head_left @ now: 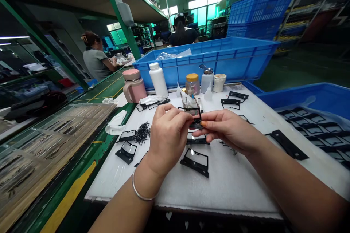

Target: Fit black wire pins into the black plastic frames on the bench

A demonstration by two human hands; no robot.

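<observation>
Both my hands are raised over a white work mat (235, 178) and meet on one small black plastic frame (195, 116). My left hand (167, 136) pinches its left side, fingers curled; a silver bangle sits on that wrist. My right hand (228, 128) grips its right side between thumb and fingers. More black frames lie flat on the mat, one just below my hands (195, 162) and two at the left (126, 151). A tuft of thin black wires (142, 132) lies left of my left hand.
Behind the mat stand a pink mug (133, 85), a white bottle (158, 79), a yellow-lidded jar (193, 83) and small containers. A big blue crate (218, 60) is at the back; another blue tray (319, 116) with several frames is at the right. Two people work farther back.
</observation>
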